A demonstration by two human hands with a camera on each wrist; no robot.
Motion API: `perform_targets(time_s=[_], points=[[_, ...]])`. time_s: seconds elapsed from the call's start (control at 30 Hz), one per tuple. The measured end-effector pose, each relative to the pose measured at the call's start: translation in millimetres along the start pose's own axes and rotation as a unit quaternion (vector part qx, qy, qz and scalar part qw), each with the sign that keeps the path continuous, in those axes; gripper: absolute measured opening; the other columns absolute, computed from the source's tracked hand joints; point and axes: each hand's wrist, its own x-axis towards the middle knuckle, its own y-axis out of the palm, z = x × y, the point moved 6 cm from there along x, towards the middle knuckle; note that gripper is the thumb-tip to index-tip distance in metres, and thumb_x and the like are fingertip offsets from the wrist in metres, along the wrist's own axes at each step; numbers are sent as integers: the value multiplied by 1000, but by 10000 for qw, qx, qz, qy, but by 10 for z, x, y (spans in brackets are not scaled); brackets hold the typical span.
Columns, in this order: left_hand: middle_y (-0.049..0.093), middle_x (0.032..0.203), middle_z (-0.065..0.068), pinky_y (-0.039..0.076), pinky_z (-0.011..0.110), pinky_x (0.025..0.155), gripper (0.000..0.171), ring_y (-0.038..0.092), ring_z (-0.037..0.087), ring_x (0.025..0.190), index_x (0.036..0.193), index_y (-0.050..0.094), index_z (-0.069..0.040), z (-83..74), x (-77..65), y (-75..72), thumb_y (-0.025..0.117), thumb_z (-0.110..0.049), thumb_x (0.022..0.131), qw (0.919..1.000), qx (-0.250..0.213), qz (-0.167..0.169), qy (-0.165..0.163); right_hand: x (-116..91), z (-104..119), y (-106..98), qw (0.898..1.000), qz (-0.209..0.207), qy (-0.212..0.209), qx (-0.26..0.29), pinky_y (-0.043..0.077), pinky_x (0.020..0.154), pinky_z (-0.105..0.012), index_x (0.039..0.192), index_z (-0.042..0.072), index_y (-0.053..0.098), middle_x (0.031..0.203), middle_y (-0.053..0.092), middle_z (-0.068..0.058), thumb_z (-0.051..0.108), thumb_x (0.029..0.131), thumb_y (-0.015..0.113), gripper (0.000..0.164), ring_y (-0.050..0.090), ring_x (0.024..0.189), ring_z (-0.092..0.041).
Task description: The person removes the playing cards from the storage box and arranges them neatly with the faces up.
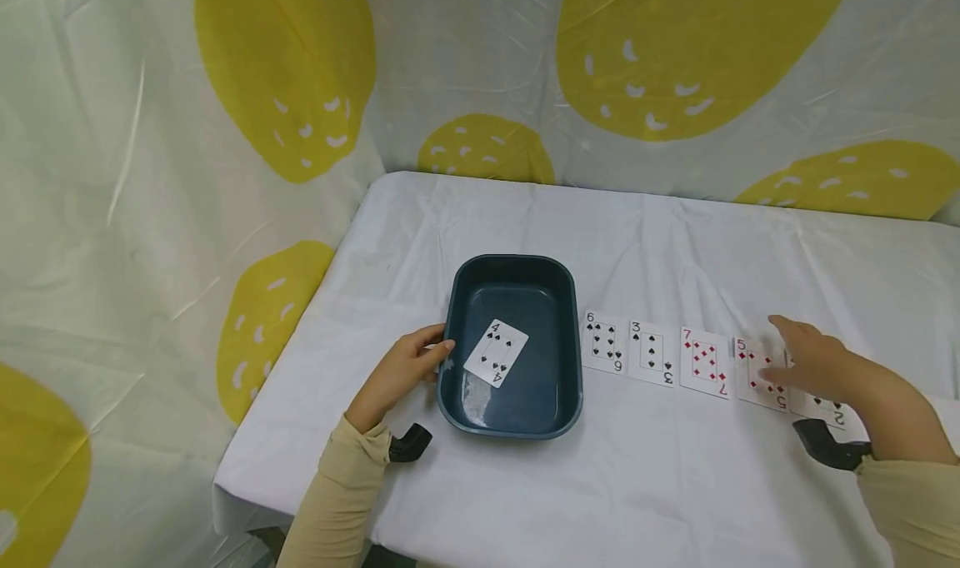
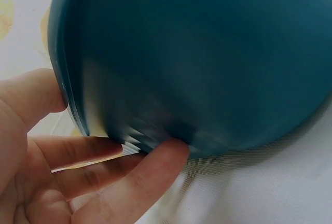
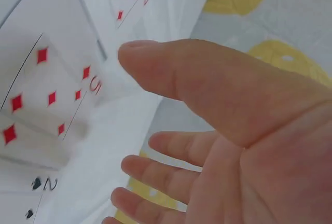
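A dark blue rectangular tray (image 1: 577,347) sits on the table in the head view. A 4 of spades (image 1: 496,353) lies face up inside it. My left hand (image 1: 401,372) grips the tray's left rim, thumb at the rim and fingers against the outer wall (image 2: 181,53). To the tray's right runs a row of face-up playing cards: 6 of spades (image 1: 604,341), 3 of spades (image 1: 651,353), 7 of diamonds (image 1: 705,362), 5 of diamonds (image 1: 759,395) and 2 of spades (image 1: 828,414). Over the last two, partly covering them, my right hand (image 1: 832,372) holds nothing, its fingers spread.
White cloth (image 1: 637,485) covers the table, with some folds in it. Its left edge drops off beside my left arm. A pale curtain (image 1: 465,52) with large yellow fruit prints hangs behind and to the left.
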Motion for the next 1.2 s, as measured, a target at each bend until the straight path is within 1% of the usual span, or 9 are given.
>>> perform_targets(time_s=[0.07,0.13,0.37,0.47,0.63,0.77,1.0,1.07,1.2], points=[[53,115,18,51,36,70,43,58,21,85,130,43,5,4,3,1,51,-16,93,10000,-9,14,1,46,169,-31,9999,-89,-54,-29,21,84,-70,132,-16,13,124,20,-43,35,76,69,94,20,109,-59],[53,115,18,51,36,70,43,58,22,85,130,43,5,12,7,1,51,-16,93,10000,-18,4,15,82,358,-53,9996,-196,-207,-37,21,86,-69,133,-15,15,126,21,-41,33,78,68,91,20,111,-58],[53,117,14,51,33,69,47,58,21,88,130,45,-3,290,119,-8,54,-28,91,9999,-161,-11,-23,181,1059,-135,9952,-400,-886,91,20,94,-62,136,-11,18,133,23,-35,26,82,65,80,21,119,-52],[54,116,11,52,32,67,50,58,19,86,130,47,-4,320,131,-5,54,-34,90,9999,-101,-74,67,215,1355,-191,9919,-508,-1166,60,20,96,-60,136,-11,20,134,24,-33,23,84,64,76,22,121,-50],[55,113,11,52,31,65,50,59,18,84,128,47,-3,321,139,-1,55,-33,90,9997,-35,-171,189,275,1830,-222,9852,-583,-1608,68,22,98,-56,136,-10,22,136,27,-30,22,85,63,73,24,123,-46],[55,113,8,52,32,66,46,58,18,84,129,48,-6,328,149,-3,55,-31,90,9999,-60,-144,69,335,2192,-191,9787,-655,-1948,-30,25,99,-52,136,-9,24,137,30,-27,24,86,62,71,27,124,-42],[53,116,12,51,32,67,47,59,20,83,130,47,-5,323,150,-9,55,-29,91,9999,-105,-71,-32,405,2813,-101,9623,-875,-2556,-326,31,97,-47,134,-8,32,134,37,-22,25,84,64,68,35,122,-36],[53,116,14,51,33,68,46,59,22,85,130,45,-3,298,141,-10,54,-27,91,9999,-134,-29,-47,422,2950,-61,9599,-865,-2636,-394,33,96,-46,134,-7,33,134,37,-21,26,84,64,67,36,121,-35],[51,117,17,51,34,69,45,57,29,91,131,43,2,146,77,-3,51,-22,93,9999,-136,80,-10,482,3144,62,9608,-720,-2618,-561,34,95,-46,134,-4,35,134,39,-19,29,84,64,67,38,120,-34]])
